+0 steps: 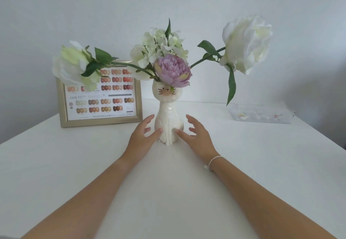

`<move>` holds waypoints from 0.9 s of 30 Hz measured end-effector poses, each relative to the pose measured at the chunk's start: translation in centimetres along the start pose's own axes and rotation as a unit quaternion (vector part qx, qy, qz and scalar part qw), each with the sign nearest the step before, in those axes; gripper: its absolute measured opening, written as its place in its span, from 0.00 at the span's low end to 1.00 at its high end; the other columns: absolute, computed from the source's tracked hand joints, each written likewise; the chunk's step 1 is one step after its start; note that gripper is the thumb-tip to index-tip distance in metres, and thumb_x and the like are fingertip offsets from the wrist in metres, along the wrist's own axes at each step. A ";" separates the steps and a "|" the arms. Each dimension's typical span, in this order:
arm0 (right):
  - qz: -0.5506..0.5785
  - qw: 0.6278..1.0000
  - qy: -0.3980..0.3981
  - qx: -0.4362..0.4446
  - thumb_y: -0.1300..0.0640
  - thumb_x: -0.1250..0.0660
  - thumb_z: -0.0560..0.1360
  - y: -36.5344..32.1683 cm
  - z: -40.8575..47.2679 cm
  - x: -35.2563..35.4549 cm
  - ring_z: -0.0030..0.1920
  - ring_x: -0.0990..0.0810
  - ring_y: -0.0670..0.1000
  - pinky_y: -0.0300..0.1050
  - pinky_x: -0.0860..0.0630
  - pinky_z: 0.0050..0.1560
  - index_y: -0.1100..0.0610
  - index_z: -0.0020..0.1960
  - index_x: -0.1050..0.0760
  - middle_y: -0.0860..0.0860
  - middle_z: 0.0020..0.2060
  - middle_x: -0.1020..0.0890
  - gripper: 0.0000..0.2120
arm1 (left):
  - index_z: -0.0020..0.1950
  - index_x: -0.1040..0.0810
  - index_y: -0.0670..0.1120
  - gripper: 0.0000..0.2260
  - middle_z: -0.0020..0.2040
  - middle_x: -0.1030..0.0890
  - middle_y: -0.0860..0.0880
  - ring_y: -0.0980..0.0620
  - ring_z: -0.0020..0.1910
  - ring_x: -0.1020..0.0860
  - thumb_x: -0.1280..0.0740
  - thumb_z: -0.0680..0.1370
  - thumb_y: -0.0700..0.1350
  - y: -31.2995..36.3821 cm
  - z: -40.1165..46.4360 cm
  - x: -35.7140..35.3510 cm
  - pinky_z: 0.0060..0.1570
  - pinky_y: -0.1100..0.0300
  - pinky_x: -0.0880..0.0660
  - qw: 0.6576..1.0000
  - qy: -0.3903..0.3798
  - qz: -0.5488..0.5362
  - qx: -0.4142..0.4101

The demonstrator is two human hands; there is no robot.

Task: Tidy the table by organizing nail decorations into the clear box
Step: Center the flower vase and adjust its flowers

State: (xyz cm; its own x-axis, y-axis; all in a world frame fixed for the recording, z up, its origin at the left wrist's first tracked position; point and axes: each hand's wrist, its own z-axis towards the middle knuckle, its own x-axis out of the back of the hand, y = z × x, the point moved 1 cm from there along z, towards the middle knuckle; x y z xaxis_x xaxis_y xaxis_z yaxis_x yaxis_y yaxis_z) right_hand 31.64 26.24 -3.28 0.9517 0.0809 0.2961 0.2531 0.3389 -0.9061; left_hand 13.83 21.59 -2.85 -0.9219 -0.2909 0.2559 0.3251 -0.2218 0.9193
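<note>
Gleaming clear box (260, 115), tiny decorations inside

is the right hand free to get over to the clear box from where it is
Probably yes. The right hand is open beside the cat vase, holding nothing, and bare table lies between it and the clear box. Only a drooping leaf hangs near the box.

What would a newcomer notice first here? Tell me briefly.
A white cat-shaped vase stands at the table's centre, holding a purple flower and big white flowers. The left hand and right hand are open on either side of its base. A framed nail colour chart stands back left; the clear box lies back right.
</note>
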 end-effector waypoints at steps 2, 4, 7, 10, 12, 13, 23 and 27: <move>0.010 1.000 -0.016 -0.006 0.43 0.28 0.66 -0.1 0.3 -0.3 0.57 0.29 0.45 0.38 0.33 0.54 0.43 0.69 0.38 0.41 0.64 0.32 0.34 | 0.70 0.36 0.59 0.25 0.67 0.33 0.61 0.57 0.64 0.31 0.33 0.74 0.52 -0.1 0.6 0.0 0.57 0.62 0.32 0.999 -0.021 -0.023 0.009; 0.023 0.999 -0.029 -0.008 0.45 0.28 0.67 -0.2 0.5 -0.4 0.58 0.28 0.46 0.35 0.33 0.50 0.44 0.69 0.37 0.42 0.63 0.31 0.33 | 0.71 0.36 0.57 0.26 0.69 0.31 0.59 0.55 0.65 0.29 0.32 0.74 0.50 -0.2 1.1 -0.2 0.58 0.59 0.28 0.997 -0.049 -0.058 0.006; 0.043 0.998 -0.046 -0.003 0.50 0.29 0.69 -0.3 0.7 -0.4 0.59 0.26 0.46 0.29 0.31 0.45 0.45 0.66 0.34 0.43 0.61 0.27 0.28 | 0.69 0.33 0.55 0.23 0.66 0.25 0.56 0.52 0.63 0.25 0.33 0.75 0.46 -0.2 1.6 -0.4 0.55 0.59 0.24 0.991 -0.087 -0.103 -0.014; 0.045 0.998 -0.053 0.003 0.51 0.29 0.70 -0.3 0.9 -0.3 0.55 0.23 0.44 0.29 0.30 0.44 0.44 0.64 0.32 0.41 0.56 0.24 0.24 | 0.67 0.31 0.56 0.21 0.64 0.23 0.55 0.54 0.60 0.22 0.33 0.75 0.45 -0.2 1.8 -0.4 0.52 0.61 0.23 0.988 -0.100 -0.114 -0.028; 0.044 0.998 -0.048 0.005 0.52 0.29 0.70 -0.1 1.1 -0.2 0.53 0.23 0.43 0.28 0.29 0.44 0.46 0.65 0.32 0.41 0.54 0.24 0.25 | 0.68 0.31 0.55 0.22 0.64 0.23 0.55 0.53 0.60 0.22 0.33 0.75 0.44 -0.1 2.0 -0.5 0.52 0.59 0.23 0.988 -0.100 -0.112 -0.029; 0.044 0.998 -0.043 0.005 0.52 0.29 0.70 -0.1 1.2 -0.1 0.53 0.23 0.43 0.28 0.29 0.43 0.46 0.65 0.32 0.40 0.54 0.24 0.25 | 0.68 0.31 0.54 0.22 0.64 0.23 0.54 0.52 0.60 0.22 0.33 0.75 0.44 -0.1 2.2 -0.7 0.53 0.58 0.23 0.988 -0.099 -0.111 -0.027; 0.040 0.999 0.012 0.020 0.54 0.29 0.70 1.7 3.9 2.9 0.51 0.24 0.37 0.22 0.29 0.43 0.38 0.56 0.31 0.31 0.50 0.25 0.20 | 0.73 0.37 0.50 0.26 0.68 0.27 0.52 0.51 0.65 0.26 0.34 0.76 0.44 1.3 5.8 -4.8 0.67 0.47 0.32 0.990 -0.114 -0.079 -0.024; 0.024 0.999 0.036 0.022 0.54 0.30 0.70 3.0 5.8 4.2 0.50 0.24 0.36 0.20 0.30 0.42 0.42 0.60 0.30 0.31 0.51 0.25 0.21 | 0.73 0.37 0.50 0.26 0.68 0.27 0.51 0.50 0.65 0.27 0.34 0.76 0.45 1.0 7.9 -7.1 0.67 0.47 0.31 0.988 -0.126 -0.084 -0.020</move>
State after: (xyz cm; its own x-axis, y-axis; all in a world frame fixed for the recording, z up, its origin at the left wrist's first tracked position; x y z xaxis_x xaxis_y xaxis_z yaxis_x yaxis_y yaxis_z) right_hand 35.41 33.07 -3.01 0.9731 0.0321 0.2282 0.1996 0.3780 -0.9040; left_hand 19.05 30.79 -1.44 -0.9852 -0.0060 0.1712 0.1658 -0.2855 0.9439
